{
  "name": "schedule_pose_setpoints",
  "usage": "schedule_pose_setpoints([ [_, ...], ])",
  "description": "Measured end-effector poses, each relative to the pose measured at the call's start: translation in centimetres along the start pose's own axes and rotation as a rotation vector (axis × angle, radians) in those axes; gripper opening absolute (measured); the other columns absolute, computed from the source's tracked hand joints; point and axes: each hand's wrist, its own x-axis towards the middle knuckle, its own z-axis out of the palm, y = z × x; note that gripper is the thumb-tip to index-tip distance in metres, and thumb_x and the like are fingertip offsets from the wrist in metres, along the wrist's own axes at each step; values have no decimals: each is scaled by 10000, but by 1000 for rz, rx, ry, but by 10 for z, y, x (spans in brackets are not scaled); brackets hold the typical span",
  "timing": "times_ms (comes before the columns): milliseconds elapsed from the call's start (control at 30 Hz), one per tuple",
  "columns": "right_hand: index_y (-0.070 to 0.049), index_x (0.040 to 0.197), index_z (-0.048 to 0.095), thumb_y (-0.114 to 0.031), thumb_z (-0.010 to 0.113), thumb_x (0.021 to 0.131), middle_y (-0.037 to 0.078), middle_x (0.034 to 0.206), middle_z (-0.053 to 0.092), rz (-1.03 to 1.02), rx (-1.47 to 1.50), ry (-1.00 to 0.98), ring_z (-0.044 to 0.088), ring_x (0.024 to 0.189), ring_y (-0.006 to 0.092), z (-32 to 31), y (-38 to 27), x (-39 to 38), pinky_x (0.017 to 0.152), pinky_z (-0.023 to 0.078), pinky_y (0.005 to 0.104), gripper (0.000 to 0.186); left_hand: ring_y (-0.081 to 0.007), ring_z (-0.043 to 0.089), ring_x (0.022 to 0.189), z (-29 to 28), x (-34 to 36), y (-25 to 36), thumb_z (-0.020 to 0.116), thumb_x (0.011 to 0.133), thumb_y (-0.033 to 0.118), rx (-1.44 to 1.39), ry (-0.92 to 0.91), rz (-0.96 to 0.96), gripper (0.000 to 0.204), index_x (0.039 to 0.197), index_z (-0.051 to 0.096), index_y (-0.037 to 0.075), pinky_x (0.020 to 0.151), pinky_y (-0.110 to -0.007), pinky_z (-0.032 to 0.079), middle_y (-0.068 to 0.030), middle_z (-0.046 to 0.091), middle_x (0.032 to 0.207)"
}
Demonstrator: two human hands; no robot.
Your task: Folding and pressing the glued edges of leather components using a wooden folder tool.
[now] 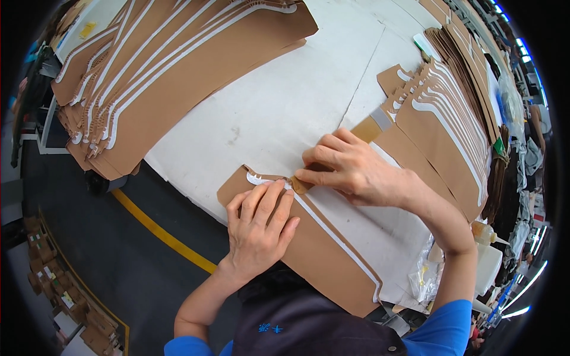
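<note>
The left hand (260,221) lies nearly flat, gripping nothing I can see, on the brown panel (329,258), whose length runs away leftward; just beyond, the right hand (356,169), curled round a tan tool (304,185), sits at the panel's white-striped right edge.

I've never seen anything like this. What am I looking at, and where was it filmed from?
There is no machine here, just a person's two bare hands. The single round-looking picture comes from a wide camera worn on their head, looking down, so straight edges appear bent.

The left hand lies spread on a brown piece with a white strip along one edge. The right hand grips a small tan object at that edge; the fingers hide much of it.

More brown, white-edged pieces lie overlapped on the pale table: a left pile and a right pile.
</note>
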Motion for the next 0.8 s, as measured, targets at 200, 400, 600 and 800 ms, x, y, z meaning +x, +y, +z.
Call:
schedule_pose_setpoints([
  [200, -64, 1176, 735, -15, 774, 712, 75, 1162, 603, 28, -47, 59, 566, 1049, 240, 4, -6, -3, 866, 456, 383, 469, -308, 549, 1301, 1, 0, 0, 743, 909, 231, 6, 13, 0, 471, 1329, 665, 32, 1047, -477, 389, -131, 603, 1452],
  [400, -65, 1165, 743, -7, 758, 743, 73, 1162, 606, -34, -32, 30, 569, 1061, 238, 0, 6, 7, 876, 450, 380, 426, -307, 541, 1314, 1, 0, 2, 735, 920, 230, 2, -4, -8, 468, 1336, 661, 29, 1050, -479, 389, -130, 594, 1468],
  [600, -67, 1171, 746, -5, 763, 752, 69, 1165, 608, -50, -37, 34, 569, 1069, 237, 1, 8, 9, 889, 449, 380, 425, -308, 537, 1321, -1, 1, 3, 729, 921, 223, 35, -31, 1, 472, 1344, 652, 26, 1052, -478, 390, -132, 586, 1480],
  [800, -58, 1112, 760, 0, 771, 738, 47, 1129, 617, -75, -56, 25, 571, 1065, 219, -5, 9, 16, 891, 449, 373, 379, -310, 536, 1327, -5, 3, 3, 722, 916, 212, 77, -76, 17, 484, 1355, 641, 27, 1055, -477, 392, -129, 574, 1493],
])
